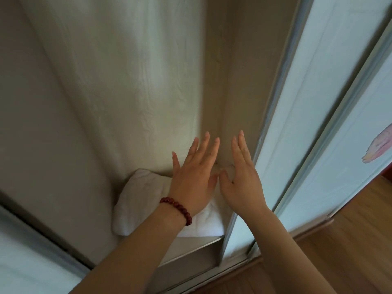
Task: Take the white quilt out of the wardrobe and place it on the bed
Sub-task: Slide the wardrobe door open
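A folded white quilt [137,200] lies on the bottom shelf inside the open wardrobe [106,92], pushed toward the back wall. My left hand [195,177], with a dark red bead bracelet on the wrist, is stretched out above the quilt, fingers spread, holding nothing. My right hand [241,179] reaches in beside it, fingers straight and together, also holding nothing. Both hands hover over the quilt's right half and hide part of it. The bed is out of view.
A pale sliding door [307,124] with a metal frame stands just right of my right hand. A second sliding panel [25,251] edges in at lower left. The shelf's front lip [191,249] sits below the quilt. Wooden floor [350,240] lies at lower right.
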